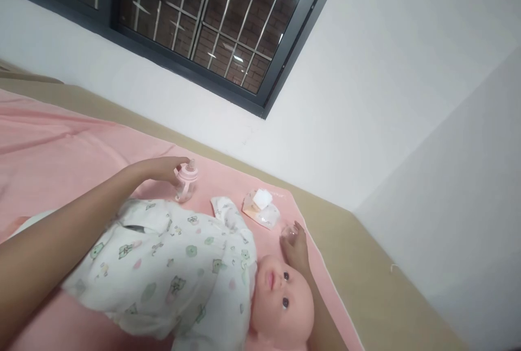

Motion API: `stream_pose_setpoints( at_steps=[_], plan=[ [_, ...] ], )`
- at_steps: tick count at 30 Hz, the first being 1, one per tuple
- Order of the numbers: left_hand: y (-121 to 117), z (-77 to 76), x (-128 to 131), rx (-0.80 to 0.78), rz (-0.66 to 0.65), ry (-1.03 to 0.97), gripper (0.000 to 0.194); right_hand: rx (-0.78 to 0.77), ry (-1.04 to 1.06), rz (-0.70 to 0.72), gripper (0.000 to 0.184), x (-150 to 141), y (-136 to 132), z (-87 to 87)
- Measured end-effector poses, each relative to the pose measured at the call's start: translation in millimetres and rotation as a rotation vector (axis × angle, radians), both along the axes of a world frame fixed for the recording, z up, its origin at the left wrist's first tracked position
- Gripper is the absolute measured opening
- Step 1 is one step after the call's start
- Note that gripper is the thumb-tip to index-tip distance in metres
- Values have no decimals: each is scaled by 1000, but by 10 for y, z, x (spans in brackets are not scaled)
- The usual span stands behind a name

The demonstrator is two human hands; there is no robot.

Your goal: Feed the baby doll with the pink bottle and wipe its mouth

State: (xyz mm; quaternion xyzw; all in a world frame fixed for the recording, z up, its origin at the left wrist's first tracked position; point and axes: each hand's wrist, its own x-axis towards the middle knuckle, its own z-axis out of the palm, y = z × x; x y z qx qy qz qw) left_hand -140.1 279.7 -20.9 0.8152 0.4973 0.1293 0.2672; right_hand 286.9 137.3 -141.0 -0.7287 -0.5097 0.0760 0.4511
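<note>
My left hand [165, 170] is closed around a small baby bottle [188, 182] with a pink collar and handles and a clear nipple on top. The bottle stands upright on the pink cloth. Over at the right, my right hand [297, 250] has its fingers wrapped round a clear, rounded cap [290, 232], low over the cloth. A baby doll [280, 307] lies on its back between my arms, dressed in a white outfit [179, 264] printed with bears and green shapes. My right forearm is partly hidden behind the doll's head.
A pink cloth [89, 150] covers much of the tan surface [342, 231]. An opened clear packet [266, 218] with a white square piece [262, 199] lies beyond the doll. Behind are a white wall [305, 150] and a dark-framed, barred window [228, 20].
</note>
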Motion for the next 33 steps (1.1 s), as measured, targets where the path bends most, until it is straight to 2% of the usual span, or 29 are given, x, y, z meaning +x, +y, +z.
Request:
stream_pose_setpoints(
  at_steps=[3, 9, 15, 20, 23, 27, 30, 33],
  plan=[
    [-14, -34, 47, 31, -15, 4, 63, -13, -27, -27, 75, 10, -25, -6],
    [-27, -62, 84, 81, 2, -35, 49, -73, -14, -31, 78, -13, -48, 34],
    [35, -38, 27, 122, 48, -173, 53, -46, 53, -55, 77, -61, -114, 82],
    [-84, 101, 58, 152, -1, -370, 53, 23, 184, -99, 78, -79, -126, 164],
    [-254, 217, 152, 143, -61, -486, 48, 120, 256, -79, 76, -135, -111, 354],
    [-565, 367, 361, 71, -184, -675, 48, 240, 293, 39, 72, -346, -162, 792],
    [-857, 469, 522, 111, -292, -691, 49, 299, 367, 155, 76, -621, -328, 1169],
    [-1168, 562, 625, 203, -341, -618, 49, 321, 400, 310, 71, -932, -580, 1473]
  ],
)
